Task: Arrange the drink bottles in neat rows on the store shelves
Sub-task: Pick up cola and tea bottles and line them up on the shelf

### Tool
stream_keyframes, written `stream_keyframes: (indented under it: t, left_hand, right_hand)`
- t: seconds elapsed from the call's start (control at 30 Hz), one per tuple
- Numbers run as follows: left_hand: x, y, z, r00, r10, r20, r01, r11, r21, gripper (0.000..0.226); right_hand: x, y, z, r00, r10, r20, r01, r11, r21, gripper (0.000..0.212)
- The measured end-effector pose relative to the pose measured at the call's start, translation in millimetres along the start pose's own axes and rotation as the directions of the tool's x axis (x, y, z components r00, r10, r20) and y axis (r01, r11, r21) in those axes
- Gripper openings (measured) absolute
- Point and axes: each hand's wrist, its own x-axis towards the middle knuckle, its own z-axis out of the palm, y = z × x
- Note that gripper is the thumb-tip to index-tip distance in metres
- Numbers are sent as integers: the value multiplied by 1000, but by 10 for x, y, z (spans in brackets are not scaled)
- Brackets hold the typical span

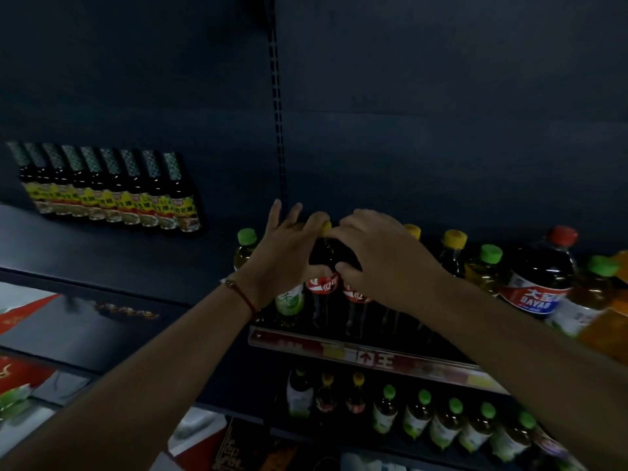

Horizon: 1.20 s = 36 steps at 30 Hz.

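— While both arms reach up to the shelf [339,345], what are the hands doing?
— The left hand [282,253] is spread, fingers apart, its palm against a dark cola bottle [323,283] with a red label. The right hand [380,256] is curled round the neck of the next cola bottle [355,295], thumb in front.
— Where do those bottles stand?
— At the front of the upper drink shelf, side by side and upright, just right of a green-capped tea bottle [246,248].
— And farther right?
— Yellow-capped and green-capped bottles, then a big red-capped one [540,277] with a blue label. Below, a lower row [424,416] of bottles — mostly green caps. Far left, sauce bottles [112,188] in a tidy line.
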Motion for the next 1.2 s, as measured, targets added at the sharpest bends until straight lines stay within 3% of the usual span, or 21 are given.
stream_keyframes:
  t: [0.13, 0.23, 0.33, 0.4, 0.53, 0.63, 0.7, 0.93, 1.1, 1.2]
  left_hand:
    - [-124, 153, -27, 999, -29, -26, 27, 995, -95, 82]
    - [-374, 316, -105, 990, -80, -114, 53, 973, -224, 75]
    - [-648, 485, -212, 961, -247, -128, 153, 853, -500, 69]
    - [-793, 601, -296, 938, -325, -122, 186, 769, -611, 67]
    - [-1006, 810, -299, 895, -441, -70, 221, 573, -789, 60]
    - [-1142, 1010, -83, 872, -488, 27, 246, 391, -887, 53]
    - [-1217, 1156, 139, 866, -488, 105, 283, 307, -909, 51]
    - [-1697, 1647, 1421, 846, -456, 277, 357, 97, -929, 59]
    - [-2130, 1940, 2533, 856, -373, 358, 423, 107, -900, 67]
    - [-2318, 2016, 3138, 846, -377, 378, 430, 62, -901, 67]
  right_hand:
    - [-104, 23, 98, 998, -9, 70, 10, 1000, -12, 51]
    - [-281, 39, 201, 1000, -9, 22, 8, 999, 50, 54]
    - [-573, 36, 299, 998, 42, -42, -33, 980, 196, 60]
    - [-782, -17, 395, 995, 100, 30, -104, 930, 352, 68]
    - [-1151, -151, 789, 937, 167, 305, -338, 645, 685, 91]
    - [-1436, -135, 1125, 893, 187, 409, -449, 381, 808, 74]
    - [-1672, -95, 1309, 854, 262, 450, -517, 318, 795, 58]
    - [-2631, 48, 2281, 788, 406, 463, -590, 278, 758, 65]
    - [-3125, 37, 3279, 741, 469, 481, -598, 135, 790, 64]
    - [-3305, 8, 3859, 719, 531, 449, -571, 82, 817, 53]
